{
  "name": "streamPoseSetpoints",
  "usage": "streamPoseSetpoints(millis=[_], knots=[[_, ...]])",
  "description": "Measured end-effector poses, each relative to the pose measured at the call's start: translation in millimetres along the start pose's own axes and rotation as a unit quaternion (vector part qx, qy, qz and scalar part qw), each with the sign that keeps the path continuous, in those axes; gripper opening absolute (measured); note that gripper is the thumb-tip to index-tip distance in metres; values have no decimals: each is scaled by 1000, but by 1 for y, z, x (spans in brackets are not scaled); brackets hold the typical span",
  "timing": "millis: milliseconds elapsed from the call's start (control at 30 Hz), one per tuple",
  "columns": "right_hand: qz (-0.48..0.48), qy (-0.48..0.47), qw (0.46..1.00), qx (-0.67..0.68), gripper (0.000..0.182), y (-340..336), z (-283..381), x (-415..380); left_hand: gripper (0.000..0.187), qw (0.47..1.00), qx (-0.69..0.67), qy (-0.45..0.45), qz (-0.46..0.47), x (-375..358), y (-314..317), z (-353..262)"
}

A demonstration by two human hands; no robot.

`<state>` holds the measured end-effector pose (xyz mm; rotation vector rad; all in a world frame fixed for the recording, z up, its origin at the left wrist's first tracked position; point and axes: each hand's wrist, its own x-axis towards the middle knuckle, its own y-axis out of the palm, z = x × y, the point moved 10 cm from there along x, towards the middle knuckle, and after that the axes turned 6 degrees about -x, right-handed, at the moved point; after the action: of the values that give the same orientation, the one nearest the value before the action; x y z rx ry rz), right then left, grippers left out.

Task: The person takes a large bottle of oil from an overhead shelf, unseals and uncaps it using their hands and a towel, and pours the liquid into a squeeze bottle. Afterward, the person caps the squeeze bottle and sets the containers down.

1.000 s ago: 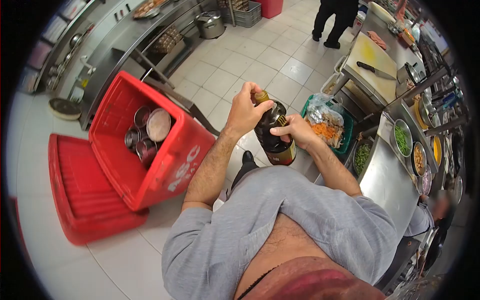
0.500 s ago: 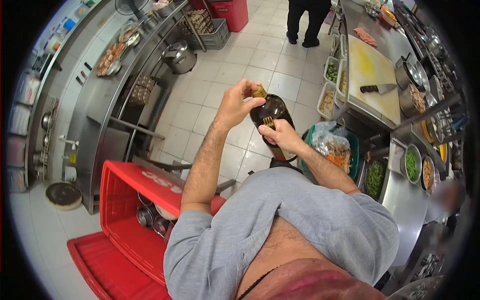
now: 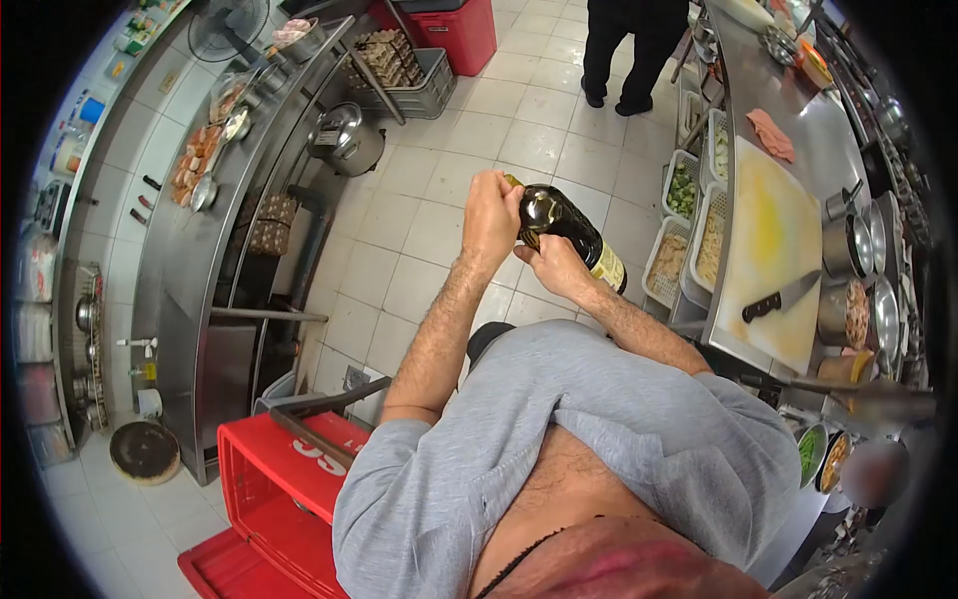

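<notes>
A large dark glass bottle (image 3: 576, 218) with a pale label near its base leans across in front of me. My left hand (image 3: 492, 215) is closed around its gold-capped neck, and most of the cap is hidden by the fingers. Just below, my right hand (image 3: 561, 265) is closed, its thumb stretched toward the left hand. A bit of gold neck shows by the right fingertips; it looks like a second bottle's, but its body is mostly hidden behind the hand and first bottle.
On the right, a counter holds a cutting board (image 3: 773, 215) with a knife (image 3: 781, 297). Food baskets (image 3: 667, 262) sit beside it. A red crate (image 3: 269, 464) stands at lower left, a steel pot (image 3: 347, 140) on the floor. A person (image 3: 639, 45) stands ahead.
My left hand has shifted from pinching the gold cap to wrapping around the neck. The bottle has tilted, its label now showing at right. My view has swung, and the green basket has left view.
</notes>
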<state>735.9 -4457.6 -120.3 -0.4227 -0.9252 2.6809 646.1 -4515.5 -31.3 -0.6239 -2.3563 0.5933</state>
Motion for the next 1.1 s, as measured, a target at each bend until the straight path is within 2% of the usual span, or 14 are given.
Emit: streamPoseSetpoints(millis=[133,200,233,300,500,633,733,800,833,900,1033,1100], knots=[[-55,-36,997,45,36,-18,-10,74,20,999,-29,19,10,64,25,40],[-63,-51,995,54,35,-26,-6,111,19,987,-150,-55,31,98,41,79],[-66,-43,995,53,35,-26,-8,131,19,986,-155,-57,38,114,47,94],[-38,33,999,17,33,-28,-19,177,18,990,-126,-43,47,157,52,111],[-103,44,993,34,33,-60,3,284,18,988,-102,13,119,274,68,154],[-102,85,990,47,33,-73,-4,352,21,988,-83,45,120,337,85,181],[-113,57,990,63,31,-88,-8,405,31,980,-154,30,120,384,91,208],[-106,74,986,102,30,-100,-16,440,49,957,-241,-62,151,411,112,243],[-108,73,986,103,30,-109,-18,459,49,957,-240,-60,151,429,121,255],[-82,63,985,139,29,-119,-22,500,63,904,-341,-138,219,457,156,290],[-44,73,981,176,32,-147,-28,590,62,896,-357,-139,227,538,185,328],[-46,56,987,140,35,-174,-18,630,62,885,-393,-143,205,581,183,336]])
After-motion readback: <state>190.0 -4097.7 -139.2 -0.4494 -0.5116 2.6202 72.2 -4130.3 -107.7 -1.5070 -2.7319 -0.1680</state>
